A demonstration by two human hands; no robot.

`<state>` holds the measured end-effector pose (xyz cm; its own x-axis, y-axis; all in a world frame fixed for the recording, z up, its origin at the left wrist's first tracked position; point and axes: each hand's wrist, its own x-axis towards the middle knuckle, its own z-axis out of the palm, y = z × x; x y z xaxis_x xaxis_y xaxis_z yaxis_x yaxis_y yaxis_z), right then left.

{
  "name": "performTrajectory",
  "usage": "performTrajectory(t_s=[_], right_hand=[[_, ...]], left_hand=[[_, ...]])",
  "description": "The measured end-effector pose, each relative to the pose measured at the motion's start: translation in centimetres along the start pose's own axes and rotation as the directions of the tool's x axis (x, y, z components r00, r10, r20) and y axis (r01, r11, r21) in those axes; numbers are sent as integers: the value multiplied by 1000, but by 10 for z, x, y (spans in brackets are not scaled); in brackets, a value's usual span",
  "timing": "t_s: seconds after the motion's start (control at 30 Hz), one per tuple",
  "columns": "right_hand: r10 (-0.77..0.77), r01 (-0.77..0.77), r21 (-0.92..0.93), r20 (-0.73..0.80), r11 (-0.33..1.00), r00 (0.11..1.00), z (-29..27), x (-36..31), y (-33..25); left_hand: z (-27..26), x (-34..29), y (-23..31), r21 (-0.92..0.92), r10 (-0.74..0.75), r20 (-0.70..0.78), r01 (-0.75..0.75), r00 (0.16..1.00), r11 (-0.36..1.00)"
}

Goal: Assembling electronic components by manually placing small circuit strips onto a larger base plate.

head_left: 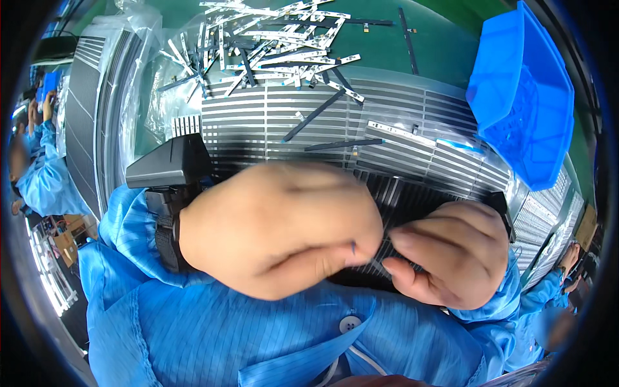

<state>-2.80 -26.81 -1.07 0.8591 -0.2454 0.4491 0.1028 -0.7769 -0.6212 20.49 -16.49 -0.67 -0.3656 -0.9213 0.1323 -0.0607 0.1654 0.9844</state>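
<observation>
Looks like fingertip work mid-step: left hand (284,229) curled, thumb against fingers, right hand (454,255) half-curled just beside it; blur, can't tell if either grips a strip. Loose strips (293,59) lie heaped beyond, on the green surface (445,39) and striped panels (235,122); next move likely calls for steady, precise fingertips

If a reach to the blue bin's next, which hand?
Right, probably: the right hand is nearer the blue bin, while the left hand is farther across. Whether either holds anything is unclear.
</observation>
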Motion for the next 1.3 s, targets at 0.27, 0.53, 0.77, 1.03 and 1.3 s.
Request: performTrajectory(t_s=[0.27, 0.53, 0.77, 1.03, 1.3], right_hand=[[-16, -5, -191, -110, 982, 994, -12, -5, -20], [-54, 5, -173, -282, 985, 958, -1, -16, -4], [-47, 20, -182, -150, 983, 988, 12, -12, 3], [-134, 118, -171, -87, 978, 987, 10, -15, 11], [-153, 135, -179, -93, 975, 984, 11, -20, 8]], left_hand=[[-6, 4, 5, 153, 18, -126, 1, 992, 988], [-5, 10, 54, 384, -210, -81, 225, 974, 895], [-18, 69, 85, 840, 173, -180, 60, 968, 539], [-1, 191, 24, 820, 197, 304, -362, 932, 443], [5, 210, 20, 941, 172, 247, -278, 954, 193]])
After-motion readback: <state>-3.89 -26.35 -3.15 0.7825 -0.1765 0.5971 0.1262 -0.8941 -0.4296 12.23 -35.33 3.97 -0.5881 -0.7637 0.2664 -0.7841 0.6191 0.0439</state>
